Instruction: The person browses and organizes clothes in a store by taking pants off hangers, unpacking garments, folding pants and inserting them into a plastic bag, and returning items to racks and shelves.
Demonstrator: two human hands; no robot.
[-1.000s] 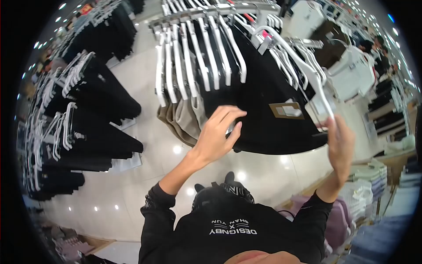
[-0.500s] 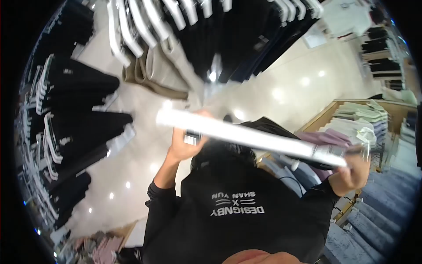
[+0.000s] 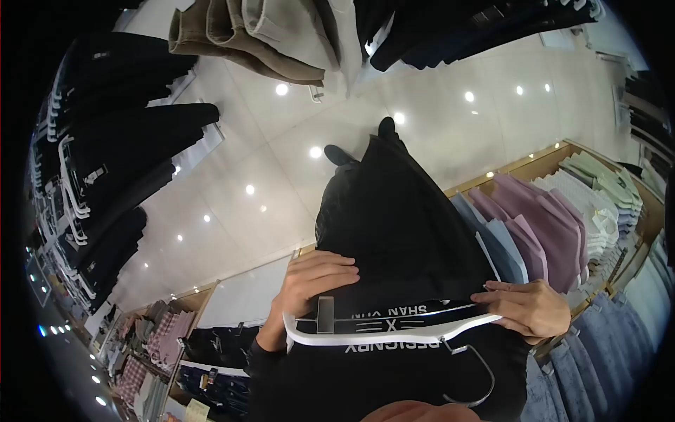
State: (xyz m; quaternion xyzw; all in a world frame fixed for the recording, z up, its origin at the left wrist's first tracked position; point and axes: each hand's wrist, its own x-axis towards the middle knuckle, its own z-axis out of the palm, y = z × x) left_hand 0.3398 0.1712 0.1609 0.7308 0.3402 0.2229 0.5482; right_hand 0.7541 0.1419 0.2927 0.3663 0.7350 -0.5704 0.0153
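Note:
A white hanger (image 3: 394, 339) with a thin metal bar, a metal clip (image 3: 325, 314) and a wire hook lies across the front of my black top. Black trousers (image 3: 401, 218) hang down from the hanger toward the floor. At the hanger's left end, my left hand (image 3: 316, 278) has its fingers closed over the trousers' top edge, beside the clip; the thumb is hidden. My right hand (image 3: 524, 309) pinches the other top corner and covers the hanger's right end, so any clip there is out of sight.
Beige and brown trousers (image 3: 281, 35) hang on a rack ahead. Racks of black clothes (image 3: 140, 133) stand at the left. On the right, a wooden display (image 3: 517, 165) holds folded pink, white and green garments, with blue jeans (image 3: 605, 344) nearer. Checked clothes (image 3: 155, 337) sit at lower left.
The hanger has come down toward my chest from farther out, where it was blurred by motion. My right hand has moved down and inward. The camera view has shifted, showing more floor.

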